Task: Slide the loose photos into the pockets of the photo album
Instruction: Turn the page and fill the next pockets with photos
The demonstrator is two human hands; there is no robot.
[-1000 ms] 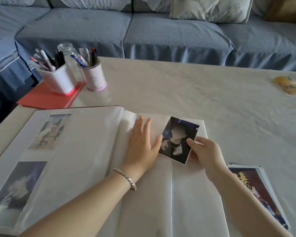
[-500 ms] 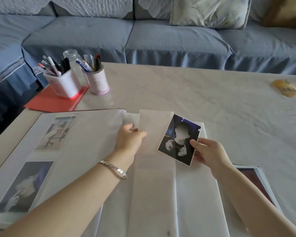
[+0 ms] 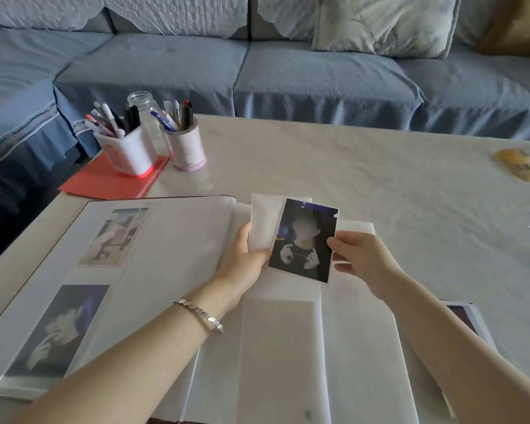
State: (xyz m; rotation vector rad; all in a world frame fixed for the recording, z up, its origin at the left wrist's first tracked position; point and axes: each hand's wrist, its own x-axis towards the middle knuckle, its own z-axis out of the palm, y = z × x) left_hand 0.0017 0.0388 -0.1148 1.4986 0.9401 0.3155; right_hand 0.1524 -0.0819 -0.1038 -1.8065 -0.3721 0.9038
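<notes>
**One photo at the pocket's mouth, not yet in**

My right hand [image 3: 361, 261] pinched the dark portrait photo [image 3: 303, 240] by its right edge, thumb on the face. It stood upright at centre, overlapping the translucent pocket sleeve [image 3: 263, 221]. My left hand [image 3: 245, 255] gripped that sleeve and held it raised off the album [image 3: 178, 240]. As I judged it, the photo had not entered the pocket. At 9 o'clock two pocketed prints [image 3: 114, 237] already sat in the left page. At 4 o'clock the stack of loose photos [image 3: 468, 316] lay beside my forearm, so most of the job remained. Pen cups [image 3: 129, 154] stood at 11 o'clock.
</notes>
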